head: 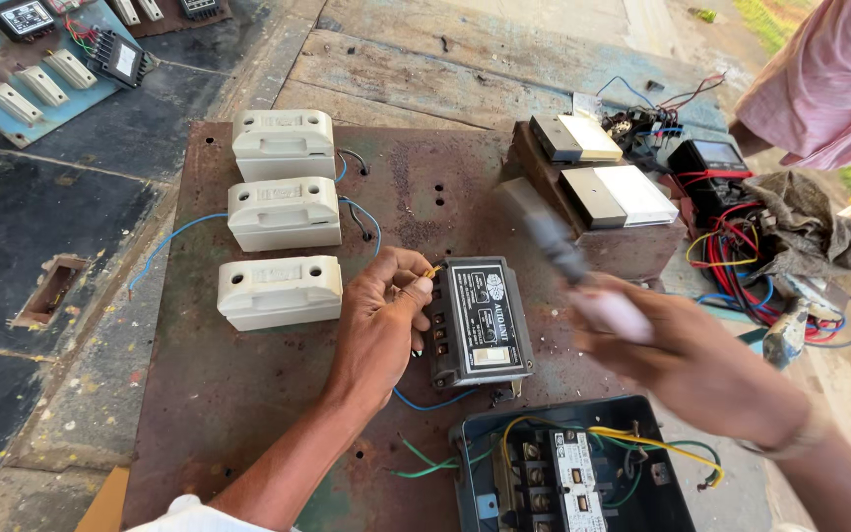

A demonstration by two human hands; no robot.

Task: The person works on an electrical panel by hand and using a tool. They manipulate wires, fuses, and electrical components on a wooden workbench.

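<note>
Grey relay (480, 320) against left hand (378, 325)

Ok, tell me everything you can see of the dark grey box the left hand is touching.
The dark grey box is a small rectangular unit, metal or plastic by its look, lying flat on the rusty metal board with its face up. It carries a black label with pale print and a small white panel. A row of terminals runs down its left side. The left hand pinches a wire end at its top-left corner. A blue wire emerges beneath it.
</note>
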